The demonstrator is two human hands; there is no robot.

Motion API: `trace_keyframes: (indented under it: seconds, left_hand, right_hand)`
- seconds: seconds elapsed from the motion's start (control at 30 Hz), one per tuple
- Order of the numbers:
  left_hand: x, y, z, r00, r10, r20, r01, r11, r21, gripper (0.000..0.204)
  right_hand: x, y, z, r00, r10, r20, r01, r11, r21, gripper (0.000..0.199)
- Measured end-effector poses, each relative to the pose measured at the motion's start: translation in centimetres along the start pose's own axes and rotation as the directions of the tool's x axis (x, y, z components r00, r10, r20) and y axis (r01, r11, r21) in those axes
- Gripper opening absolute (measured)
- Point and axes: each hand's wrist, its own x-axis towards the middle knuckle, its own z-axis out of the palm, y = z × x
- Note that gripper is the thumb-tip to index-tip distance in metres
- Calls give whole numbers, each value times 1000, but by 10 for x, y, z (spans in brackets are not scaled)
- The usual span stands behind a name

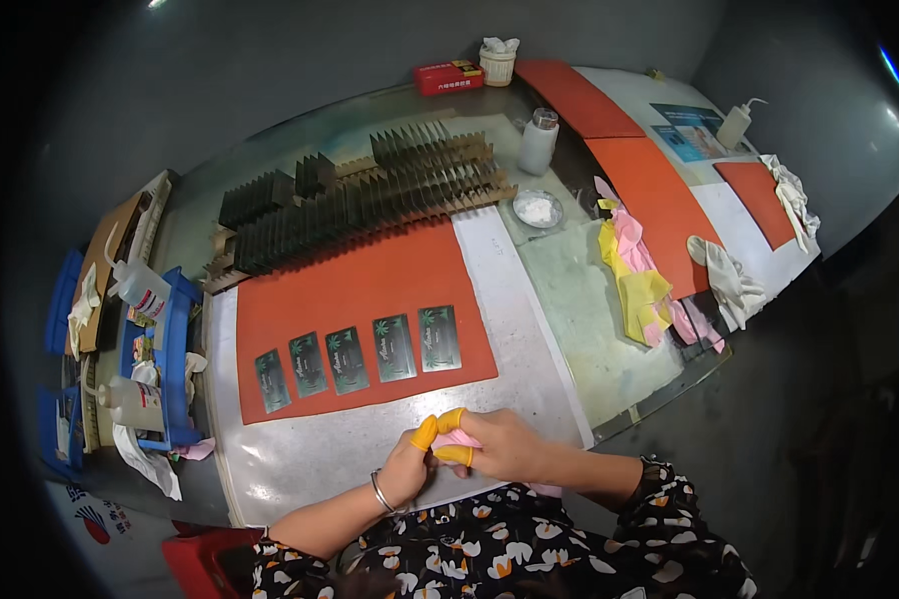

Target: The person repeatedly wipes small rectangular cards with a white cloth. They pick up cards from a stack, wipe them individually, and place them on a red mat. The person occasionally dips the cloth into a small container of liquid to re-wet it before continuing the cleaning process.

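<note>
Both hands pinching pink cloth (456, 439), white powder in small dish (537, 209)

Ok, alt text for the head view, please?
Both hands, left hand and right hand, wear orange fingertip covers and pinch a pink cloth together. Beyond them, five dark cards lie in a row on an orange mat.

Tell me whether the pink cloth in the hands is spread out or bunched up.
Bunched up. The pink cloth shows only as a small wad pinched between the left hand and right hand, mostly hidden by the fingers.
</note>
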Motion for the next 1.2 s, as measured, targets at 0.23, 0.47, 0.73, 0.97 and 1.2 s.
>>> trace_keyframes:
  seconds: [0.23,0.47,0.73,0.97,1.2]
  left_hand:
    - [-42,4,-25,904,424,-48,-205,531,822,40]
    - [-54,-14,-44,917,382,-114,29,223,974,60]
    - [-52,-13,-45,942,281,-184,116,241,964,61]
    - [-51,-12,-45,948,263,-178,124,210,970,62]
    - [-52,-11,-44,949,254,-185,137,197,971,63]
  right_hand:
    - [23,1,-173,924,121,-363,-159,984,-77,9]
    - [142,9,-350,880,-275,-386,-298,314,-902,14]
    - [232,58,-366,948,-254,-191,-186,44,-982,9]
    - [241,60,-359,974,-207,-91,-106,-63,-992,10]
    - [243,67,-361,979,-133,-152,-156,-19,-988,14]
